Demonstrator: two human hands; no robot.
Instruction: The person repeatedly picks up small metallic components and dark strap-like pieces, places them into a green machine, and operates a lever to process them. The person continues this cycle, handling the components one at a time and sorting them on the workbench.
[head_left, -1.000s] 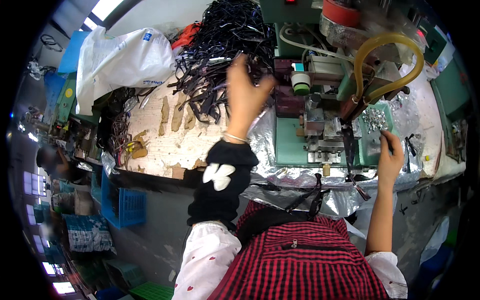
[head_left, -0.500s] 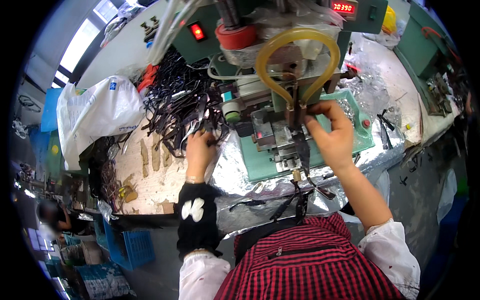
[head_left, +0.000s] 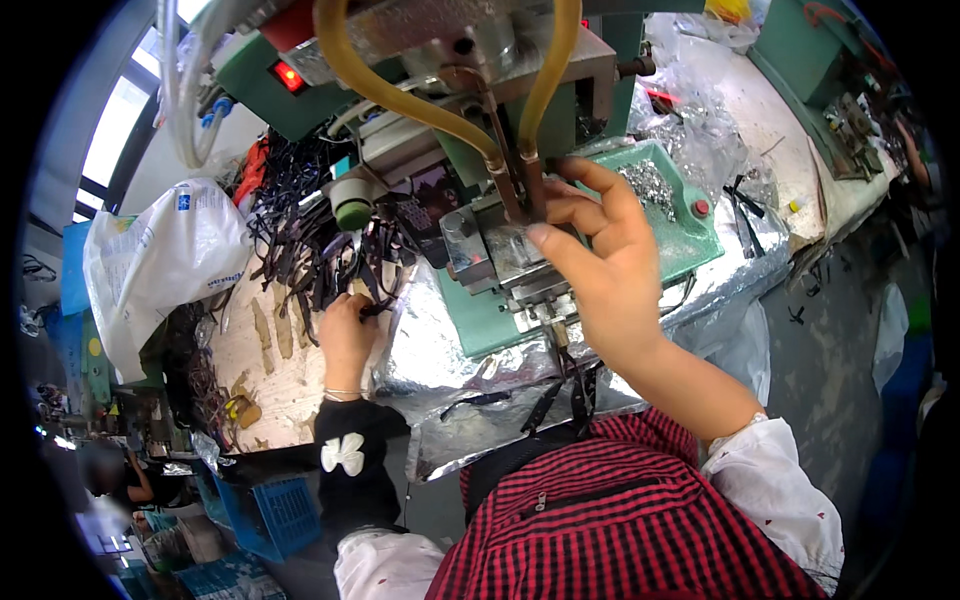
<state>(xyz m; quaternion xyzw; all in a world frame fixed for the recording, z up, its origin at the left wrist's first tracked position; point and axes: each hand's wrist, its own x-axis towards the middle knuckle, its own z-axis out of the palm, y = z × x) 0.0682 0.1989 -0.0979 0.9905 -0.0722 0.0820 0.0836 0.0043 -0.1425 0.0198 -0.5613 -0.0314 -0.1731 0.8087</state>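
My left hand (head_left: 348, 335) is closed at the near edge of a heap of black straps (head_left: 320, 245), with a dark strap end at its fingertips. Beside the copper electrodes (head_left: 520, 190) of a bench machine, my right hand (head_left: 605, 255) is raised with bent fingers and the thumb apart from them. Its fingertips are close to the electrodes and partly behind them; nothing held shows. Under the electrodes sits a metal fixture (head_left: 515, 250) on a green base. Several black straps (head_left: 560, 395) hang over the foil-covered front edge.
A green tray (head_left: 705, 235) holding small shiny metal parts is right of the fixture. Yellow hoses (head_left: 400, 105) loop above. A white plastic bag (head_left: 165, 260) stands left of the heap; a blue crate (head_left: 285, 515) is on the floor. A person (head_left: 140, 480) sits far left.
The view has shifted closer to the machine. The black strap hanging from the electrodes is gone from there. My right hand's fingers have spread more; my left hand remains at the heap.
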